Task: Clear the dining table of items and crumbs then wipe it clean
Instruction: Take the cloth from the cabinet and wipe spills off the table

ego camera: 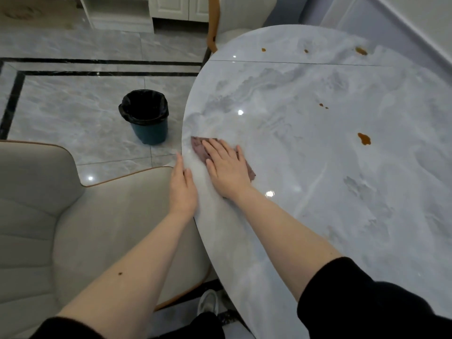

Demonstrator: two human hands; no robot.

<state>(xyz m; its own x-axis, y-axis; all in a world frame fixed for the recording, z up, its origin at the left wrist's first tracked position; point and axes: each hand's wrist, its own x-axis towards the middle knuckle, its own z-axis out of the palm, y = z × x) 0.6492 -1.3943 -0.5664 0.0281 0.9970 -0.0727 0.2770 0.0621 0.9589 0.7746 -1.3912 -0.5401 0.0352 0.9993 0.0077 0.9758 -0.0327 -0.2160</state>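
Two hands at table (318,167) edge; right hand (226,167) flat on cloth (198,148).

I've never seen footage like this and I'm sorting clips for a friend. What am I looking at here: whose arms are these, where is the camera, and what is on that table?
There is no machine here: a person wears a wide-angle camera on the head, so you look forward and down along their own two bare arms. That is why the edges bend.

The right hand lies flat on a brownish cleaning cloth, pressing it onto the round marble-look table near its left edge. The left hand rests against the table's rim, holding nothing.

On the tabletop are several brown spills: the nearest large stain, two small spots beyond it, and more stains along the far side.

Beside the table stand a cream chair and, on the floor, a bin with a black liner.
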